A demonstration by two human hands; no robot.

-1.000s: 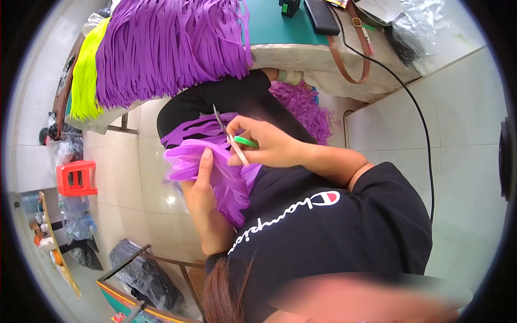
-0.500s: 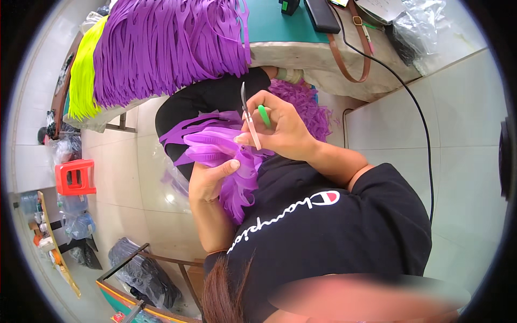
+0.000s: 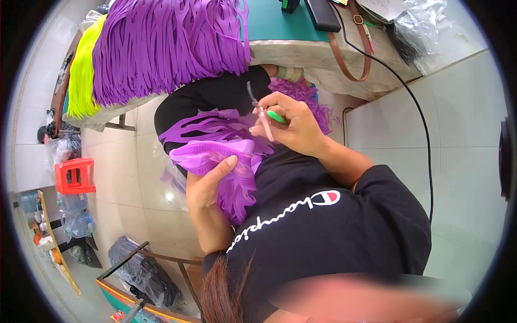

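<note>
My left hand [image 3: 207, 185] is closed round a bundle of soft purple rubber straps [image 3: 212, 156], thumb on top. The bundle's ridged, paler ends point left, and loose strap ends [image 3: 236, 199] hang below the hand. To the right, my right hand [image 3: 293, 121] grips a slim tool [image 3: 262, 116] with a curved metal tip and a pink handle; it looks like small snips. A green loop [image 3: 277, 117] shows at its fingers, and whether it belongs to the tool I cannot tell. The tool is apart from the bundle. More purple straps [image 3: 199, 126] lie across my black-trousered lap.
Long purple straps [image 3: 167, 48] and yellow-green ones [image 3: 83, 70] drape over the table edge ahead. A purple heap [image 3: 307, 102] lies beyond my right hand. A black cable [image 3: 412, 99] runs down the right. A red stool [image 3: 74, 176] stands at left, above a metal-framed piece [image 3: 177, 261].
My right hand has drawn away to the right with the tool, off the straps. My left hand has turned the bundle, so its paler ends now lie further left and lower.
</note>
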